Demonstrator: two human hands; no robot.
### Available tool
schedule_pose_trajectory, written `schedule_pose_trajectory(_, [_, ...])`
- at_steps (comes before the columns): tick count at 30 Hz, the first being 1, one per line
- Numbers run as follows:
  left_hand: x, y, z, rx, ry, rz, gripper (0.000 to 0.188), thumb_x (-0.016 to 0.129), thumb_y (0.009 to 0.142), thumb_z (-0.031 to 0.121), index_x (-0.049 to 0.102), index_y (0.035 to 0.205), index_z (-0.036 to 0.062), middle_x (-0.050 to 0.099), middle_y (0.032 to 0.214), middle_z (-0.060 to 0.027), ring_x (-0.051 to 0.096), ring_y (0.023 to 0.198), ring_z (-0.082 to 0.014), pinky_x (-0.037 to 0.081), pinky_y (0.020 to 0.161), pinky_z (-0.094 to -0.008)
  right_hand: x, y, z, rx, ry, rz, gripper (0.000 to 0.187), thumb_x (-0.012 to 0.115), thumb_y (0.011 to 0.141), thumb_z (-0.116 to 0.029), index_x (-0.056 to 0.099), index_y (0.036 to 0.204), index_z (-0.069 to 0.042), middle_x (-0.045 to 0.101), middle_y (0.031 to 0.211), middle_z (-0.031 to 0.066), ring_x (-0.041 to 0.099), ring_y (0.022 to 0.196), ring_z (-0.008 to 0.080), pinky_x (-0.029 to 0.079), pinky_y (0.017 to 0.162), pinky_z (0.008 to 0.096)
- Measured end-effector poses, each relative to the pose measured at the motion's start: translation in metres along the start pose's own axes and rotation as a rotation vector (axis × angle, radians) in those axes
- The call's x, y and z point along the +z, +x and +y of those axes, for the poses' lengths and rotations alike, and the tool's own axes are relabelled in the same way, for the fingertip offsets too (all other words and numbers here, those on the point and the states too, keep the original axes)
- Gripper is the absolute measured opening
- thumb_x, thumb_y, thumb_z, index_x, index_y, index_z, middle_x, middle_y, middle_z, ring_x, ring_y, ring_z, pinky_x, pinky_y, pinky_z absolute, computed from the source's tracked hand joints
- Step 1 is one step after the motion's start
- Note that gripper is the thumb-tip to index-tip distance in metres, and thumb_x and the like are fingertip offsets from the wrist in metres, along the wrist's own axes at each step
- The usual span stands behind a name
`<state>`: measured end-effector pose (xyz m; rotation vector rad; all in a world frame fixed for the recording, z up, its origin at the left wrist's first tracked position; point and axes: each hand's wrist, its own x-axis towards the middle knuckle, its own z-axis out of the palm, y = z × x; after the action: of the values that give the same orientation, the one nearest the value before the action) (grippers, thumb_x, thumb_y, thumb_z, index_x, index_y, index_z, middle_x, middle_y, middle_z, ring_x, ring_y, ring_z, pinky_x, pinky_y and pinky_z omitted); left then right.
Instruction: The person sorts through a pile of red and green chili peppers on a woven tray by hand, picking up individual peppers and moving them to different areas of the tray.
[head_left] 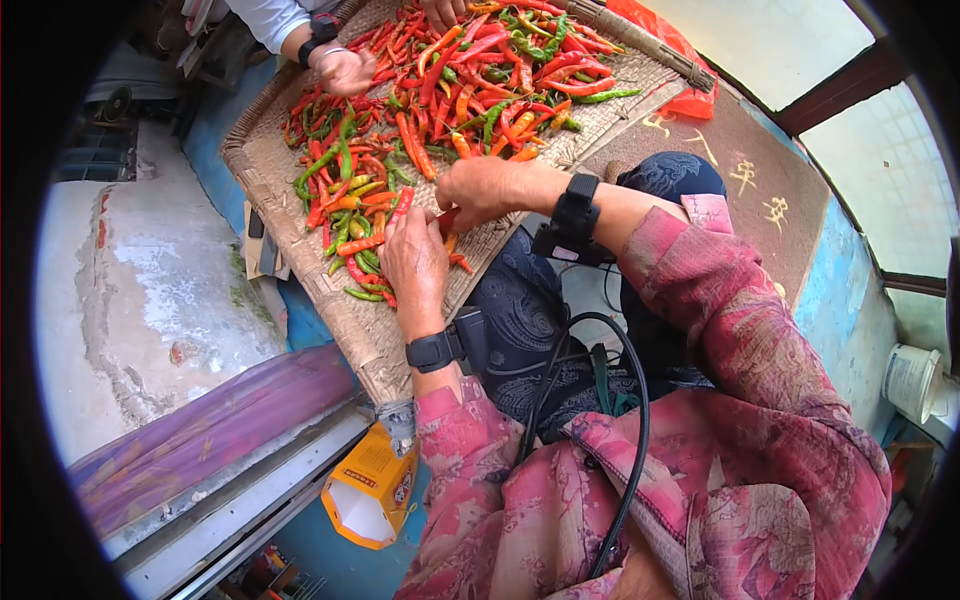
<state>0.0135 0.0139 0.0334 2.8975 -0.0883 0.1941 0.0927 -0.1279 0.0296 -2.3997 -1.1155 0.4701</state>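
Chili peppers, mostly red with some green, orange and yellow, lie heaped on a woven tray. My left hand is closed over the near edge of the heap, with a red chili pepper at its fingertips. Just right of it, my right hand is curled with its fingers pinched on a dark red chili pepper, partly hidden between the two hands. Several yellow and green peppers lie left of my left hand.
Across the tray, a co-worker's hand with a wristband hovers over the peppers, and another hand touches them. Below the tray sits a yellow box. A black cable loops over my lap. A brown mat lies at right.
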Motion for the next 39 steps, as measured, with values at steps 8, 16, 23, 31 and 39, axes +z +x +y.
schedule_pose_trajectory(8, [-0.005, -0.007, -0.006, -0.203, -0.514, 0.314, 0.012, 0.057, 0.082, 0.008, 0.057, 0.093, 0.0032, 0.060, 0.085, -0.0131, 0.057, 0.084, -0.0283, 0.045, 0.074, -0.0387, -0.021, 0.002, 0.016, 0.027, 0.014, 0.187, 0.020, 0.062, 0.074, -0.025, 0.066, 0.082, -0.007, 0.064, 0.077, 0.0143, 0.063, 0.073, 0.0319, 0.050, 0.063, 0.0397])
schedule_pose_trajectory(16, [-0.009, -0.033, 0.001, 0.158, -0.071, 0.042, 0.033, 0.057, 0.076, 0.005, 0.055, 0.109, 0.0046, 0.052, 0.117, -0.0125, 0.045, 0.108, -0.0312, 0.038, 0.090, -0.0421, -0.066, 0.003, 0.033, 0.185, 0.009, 1.061, 0.028, 0.060, 0.081, -0.025, 0.059, 0.095, -0.001, 0.059, 0.068, 0.0179, 0.061, 0.069, 0.0346, 0.048, 0.062, 0.0429])
schedule_pose_trajectory(23, [0.013, 0.000, -0.007, 0.118, 0.026, 0.168, 0.018, 0.059, 0.078, 0.011, 0.058, 0.095, 0.0074, 0.061, 0.089, -0.0107, 0.053, 0.087, -0.0327, 0.044, 0.075, -0.0410, -0.028, -0.003, 0.008, 0.093, 0.035, 0.356, 0.023, 0.059, 0.077, -0.019, 0.064, 0.094, -0.004, 0.063, 0.076, 0.0175, 0.063, 0.076, 0.0325, 0.049, 0.070, 0.0412])
schedule_pose_trajectory(31, [0.012, 0.024, -0.010, -0.063, -0.455, 0.286, 0.021, 0.055, 0.088, 0.017, 0.056, 0.105, 0.0052, 0.062, 0.077, -0.0132, 0.060, 0.066, -0.0253, 0.046, 0.060, -0.0356, -0.010, 0.006, 0.001, -0.023, 0.172, 0.310, 0.044, 0.065, 0.073, -0.014, 0.051, 0.114, -0.005, 0.061, 0.090, 0.0188, 0.060, 0.085, 0.0351, 0.047, 0.072, 0.0432])
schedule_pose_trajectory(39, [0.006, 0.008, -0.001, -0.426, -1.136, 0.214, 0.023, 0.050, 0.091, 0.013, 0.050, 0.112, 0.0033, 0.057, 0.086, -0.0029, 0.053, 0.065, -0.0069, 0.046, 0.057, -0.0218, -0.003, 0.019, -0.001, -0.053, 0.278, 0.376, 0.019, 0.063, 0.077, -0.018, 0.062, 0.084, -0.001, 0.061, 0.071, 0.0165, 0.062, 0.071, 0.0320, 0.047, 0.063, 0.0408])
